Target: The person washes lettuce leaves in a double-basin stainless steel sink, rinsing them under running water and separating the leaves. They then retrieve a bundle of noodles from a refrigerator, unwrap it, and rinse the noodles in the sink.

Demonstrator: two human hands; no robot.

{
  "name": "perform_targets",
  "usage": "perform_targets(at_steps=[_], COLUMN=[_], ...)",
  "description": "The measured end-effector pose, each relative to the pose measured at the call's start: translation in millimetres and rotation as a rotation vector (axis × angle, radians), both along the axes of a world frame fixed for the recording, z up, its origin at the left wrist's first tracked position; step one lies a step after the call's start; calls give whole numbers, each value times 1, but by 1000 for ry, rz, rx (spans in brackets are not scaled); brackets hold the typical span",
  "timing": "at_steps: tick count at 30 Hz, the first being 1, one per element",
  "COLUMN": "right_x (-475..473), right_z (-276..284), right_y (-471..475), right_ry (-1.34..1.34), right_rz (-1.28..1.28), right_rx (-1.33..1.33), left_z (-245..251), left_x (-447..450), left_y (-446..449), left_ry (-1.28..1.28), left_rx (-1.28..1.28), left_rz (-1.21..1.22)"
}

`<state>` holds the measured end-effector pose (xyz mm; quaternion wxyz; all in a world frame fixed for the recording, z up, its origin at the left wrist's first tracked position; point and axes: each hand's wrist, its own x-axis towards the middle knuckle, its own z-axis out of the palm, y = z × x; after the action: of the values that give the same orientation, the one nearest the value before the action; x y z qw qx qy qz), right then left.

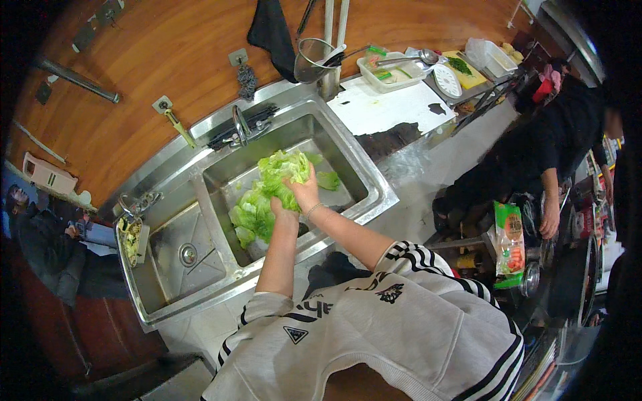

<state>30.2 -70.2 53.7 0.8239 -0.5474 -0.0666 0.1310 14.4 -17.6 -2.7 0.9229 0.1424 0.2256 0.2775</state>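
Observation:
Both my hands are over the right basin of a stainless-steel double sink (pixel 346 145), around a pale green lettuce (pixel 282 168). My right hand (pixel 304 191), with a bracelet at the wrist, grips the lettuce from its right side. My left hand (pixel 284 209) holds it from below and nearer to me, its fingers mostly hidden by leaves. Loose lettuce leaves (pixel 252 215) lie heaped on the basin's left side, beside my left hand. Another leaf (pixel 328 181) rests on the basin floor to the right. The faucet (pixel 242 125) stands behind the lettuce, at the basin's back edge.
The left basin (pixel 170 235) has a drain and a strainer of scraps (pixel 131 240) at its far-left corner. Right of the sink, a counter (pixel 391 108) bears a plastic tub (pixel 391 82), a dial scale (pixel 447 81) and a yellow cutting board (pixel 469 75). A person (pixel 526 135) stands at right, another (pixel 45 240) at left.

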Motion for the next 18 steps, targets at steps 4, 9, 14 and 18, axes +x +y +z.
perform_targets(at_steps=[4,9,14,18], right_x=[3,17,54,88], right_z=[5,12,13,-2], right_y=[-13,-26,-58,-98], right_ry=[86,136,466,404], right_rz=[15,39,126,286], right_rx=[123,104,304,188], left_z=[3,13,12,-15], left_x=[0,11,2,-18], left_y=[-4,-4,0,6], left_ry=[-65,-97,-159,969], left_rx=[-30,45,165,658], left_rz=[-42,-137,-492,-691])
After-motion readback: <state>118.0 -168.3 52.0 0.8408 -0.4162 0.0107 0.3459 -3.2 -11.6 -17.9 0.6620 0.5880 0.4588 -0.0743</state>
